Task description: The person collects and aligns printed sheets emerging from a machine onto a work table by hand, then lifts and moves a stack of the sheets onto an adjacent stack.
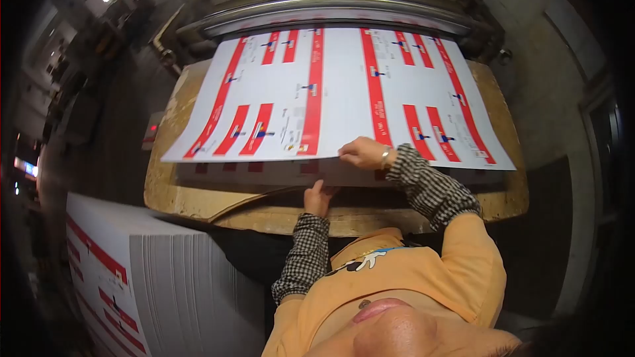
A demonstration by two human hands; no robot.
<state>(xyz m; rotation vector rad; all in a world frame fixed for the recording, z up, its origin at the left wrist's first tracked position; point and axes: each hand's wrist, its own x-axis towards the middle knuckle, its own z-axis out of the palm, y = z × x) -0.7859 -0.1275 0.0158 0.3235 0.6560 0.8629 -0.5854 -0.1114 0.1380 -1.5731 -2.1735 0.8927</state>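
A large white printed sheet [344, 92] with red bands and small blue figures slopes down from the rollers toward me. My right hand [364, 153] is closed on the middle of its near edge, lifting that edge. Beneath it, in shadow, lies another printed sheet [278, 177]. My left hand [319, 198] is lower and to the left, at the near edge of the lower sheet, with the thumb up and the other fingers partly hidden; it appears to pinch that edge.
A worn wooden board [169, 188] lies under the sheets. Behind it stands a machine with metal rollers [337, 13]. A tall stack of printed sheets [178, 277] stands at lower left, close to the board. Other equipment shows in the dim left background.
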